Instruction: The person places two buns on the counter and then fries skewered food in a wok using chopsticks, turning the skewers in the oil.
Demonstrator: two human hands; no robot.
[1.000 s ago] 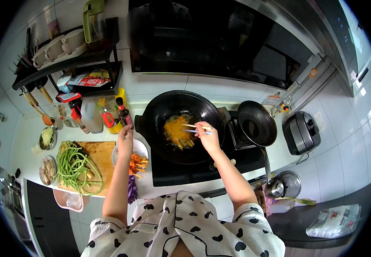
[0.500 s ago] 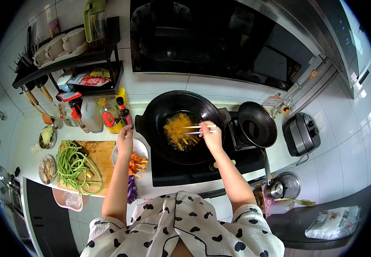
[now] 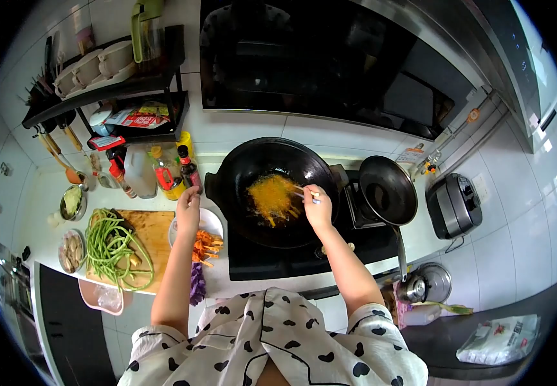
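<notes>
Chopsticks are gripped in my right hand, over the right part of a large black wok. Their tips reach the orange-yellow food bubbling in oil at the wok's middle. To the left of the wok, my left hand is held with fingers curled together above a white plate; what it holds, if anything, is too small to make out. Orange strips lie on the plate's near side, partly behind my left forearm.
Sauce bottles stand behind my left hand. Green beans lie on a wooden board at the left. A smaller black pan sits right of the wok, its handle pointing towards me. Further right is a rice cooker.
The chopsticks in my right hand have turned and now point more steeply away from view. The food has spread slightly in the oil. My left hand stays nearly still.
</notes>
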